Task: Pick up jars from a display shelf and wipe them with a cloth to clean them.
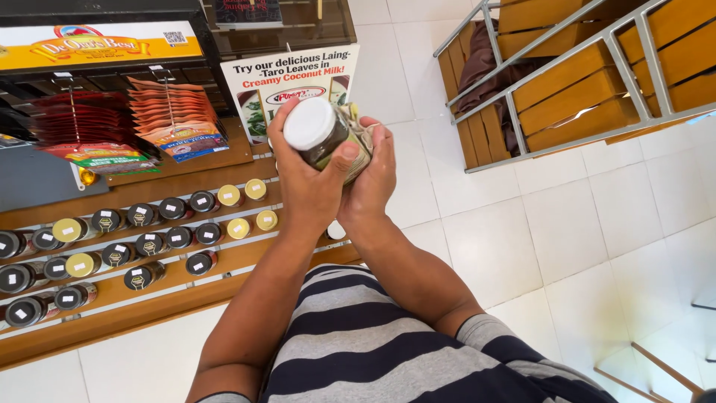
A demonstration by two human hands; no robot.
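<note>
The left hand (pixel 306 186) and right hand (pixel 373 179) both wrap their fingers around a white-lidded glass jar (pixel 324 138), held mid-air at 12 o'clock from the torso. Shelved jars (pixel 142 246) sit at 9 o'clock.

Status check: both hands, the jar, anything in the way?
Left hand and right hand grip white-lidded jar, tilted. Shelf of jars below left. Nothing in the way.

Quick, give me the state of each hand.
Left hand: closed around the jar.
Right hand: closed on the same jar from the other side.
</note>
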